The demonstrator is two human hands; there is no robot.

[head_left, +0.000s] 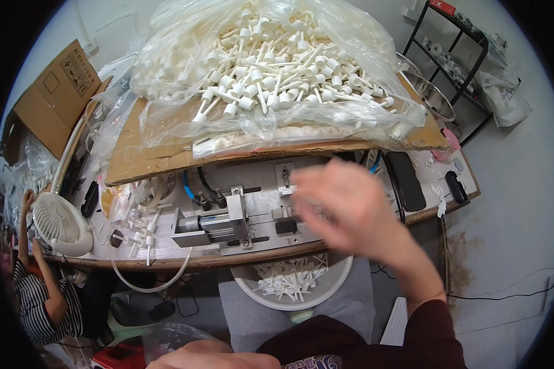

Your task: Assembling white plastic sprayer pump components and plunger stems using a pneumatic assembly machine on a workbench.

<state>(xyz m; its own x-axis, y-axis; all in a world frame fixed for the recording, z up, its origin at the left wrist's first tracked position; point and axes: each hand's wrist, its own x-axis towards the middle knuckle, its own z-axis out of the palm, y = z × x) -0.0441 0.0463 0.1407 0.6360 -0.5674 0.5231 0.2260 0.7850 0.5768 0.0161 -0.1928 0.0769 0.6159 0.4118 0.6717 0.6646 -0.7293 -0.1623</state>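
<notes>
My right hand (pixel 345 206) is over the right part of the metal fixture (pixel 264 218) on the bench. Its fingers look curled but are smeared by motion, and whatever they may hold cannot be made out. Left of it lies the fixture's pneumatic cylinder (pixel 212 226), with a small clamp block (pixel 284 214) between them. At the lower edge my left hand (pixel 212 357) shows only in part, low before my body, its fingers hidden. Below the bench edge, a white basket (pixel 345 277) of small white plastic pieces (pixel 292 280) sits at my lap.
A large heap of white capped plastic sticks (pixel 271 74) lies in clear film on a cardboard sheet (pixel 148 147) above the bench. At left are a white fan (pixel 61 224) and a co-worker in a striped shirt (pixel 43 301). A black phone-like slab (pixel 406 181) lies at right.
</notes>
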